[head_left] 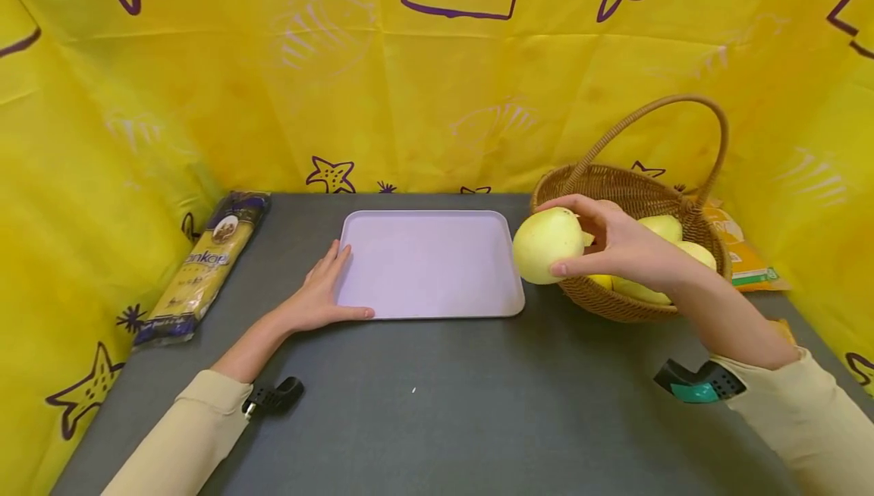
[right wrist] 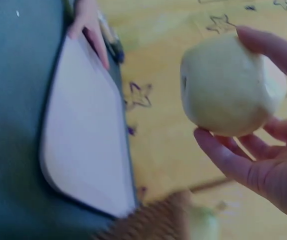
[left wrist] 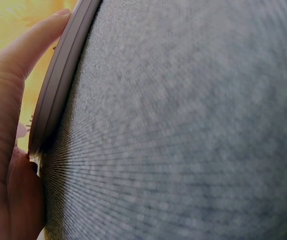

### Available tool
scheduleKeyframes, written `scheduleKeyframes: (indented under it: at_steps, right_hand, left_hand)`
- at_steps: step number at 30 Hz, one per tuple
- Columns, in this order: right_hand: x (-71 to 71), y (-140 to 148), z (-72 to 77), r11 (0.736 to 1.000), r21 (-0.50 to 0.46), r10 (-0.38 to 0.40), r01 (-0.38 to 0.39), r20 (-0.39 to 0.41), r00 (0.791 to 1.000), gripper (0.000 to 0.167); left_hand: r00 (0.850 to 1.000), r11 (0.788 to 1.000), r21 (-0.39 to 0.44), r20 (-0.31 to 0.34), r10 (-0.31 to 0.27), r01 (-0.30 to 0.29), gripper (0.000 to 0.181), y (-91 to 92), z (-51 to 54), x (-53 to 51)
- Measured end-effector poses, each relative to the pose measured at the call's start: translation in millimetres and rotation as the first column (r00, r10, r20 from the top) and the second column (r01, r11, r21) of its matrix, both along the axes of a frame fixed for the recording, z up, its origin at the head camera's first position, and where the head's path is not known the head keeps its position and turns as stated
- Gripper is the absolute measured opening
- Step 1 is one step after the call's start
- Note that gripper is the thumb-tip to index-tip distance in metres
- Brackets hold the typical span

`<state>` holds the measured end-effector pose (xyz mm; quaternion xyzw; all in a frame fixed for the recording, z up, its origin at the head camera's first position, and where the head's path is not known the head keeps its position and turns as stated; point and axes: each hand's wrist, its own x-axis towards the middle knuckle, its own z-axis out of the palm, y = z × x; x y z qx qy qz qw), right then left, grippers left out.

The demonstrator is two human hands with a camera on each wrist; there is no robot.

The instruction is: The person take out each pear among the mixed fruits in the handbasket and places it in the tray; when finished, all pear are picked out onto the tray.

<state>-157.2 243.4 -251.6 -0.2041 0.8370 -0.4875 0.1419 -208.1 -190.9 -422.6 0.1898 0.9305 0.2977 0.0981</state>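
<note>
My right hand [head_left: 624, 247] holds a pale yellow-green apple [head_left: 548, 246] between thumb and fingers, in the air between the tray and the wicker basket [head_left: 617, 312]. The right wrist view shows the apple [right wrist: 223, 85] pinched at its sides. My left hand [head_left: 321, 295] rests at the near left corner of a light purple tray [head_left: 430, 265], its fairly straight fingers along the left rim and its thumb on the near rim. In the left wrist view the thumb [left wrist: 18, 55] lies against the tray's edge [left wrist: 58, 85]. More yellow fruit [head_left: 662, 228] lies in the basket, partly hidden by my right hand.
A bag of dry pasta [head_left: 205, 268] lies at the left of the grey table [head_left: 437, 405]. An orange packet [head_left: 740, 246] sits behind and right of the basket, whose tall handle [head_left: 724, 132] arches up. Yellow patterned cloth [head_left: 437, 102] hangs around the table.
</note>
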Motion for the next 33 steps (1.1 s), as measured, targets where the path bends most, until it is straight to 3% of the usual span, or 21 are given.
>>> scheduleKeyframes:
  at_steps: [8,13,25,33]
  right_hand:
    - [-15.2,-40,-33.7,0.994,-0.062,-0.090,0.092,0.036,0.995,0.068]
    - [-27.6,-62,-54.1,0.988,-0.040,-0.146,0.147,0.026,0.989,0.071]
    - [-59.3,-121,-98.3,0.976,-0.045,-0.214,0.211,-0.059,0.975,0.074]
    - [-84.0,-154,-119.5,0.970,-0.059,-0.242,0.236,-0.136,0.961,0.073]
  left_hand:
    - [1.000,1.000,0.005,-0.010,-0.004,0.004,0.123,1.4,-0.9,-0.3]
    - [1.000,1.000,0.017,-0.010,0.003,-0.003,0.122,2.2,-1.0,0.2]
    - [1.000,1.000,0.021,-0.010,0.010,-0.010,0.122,1.1,1.7,2.5]
    - [1.000,1.000,0.013,-0.004,0.020,-0.020,0.123,1.6,3.4,3.1]
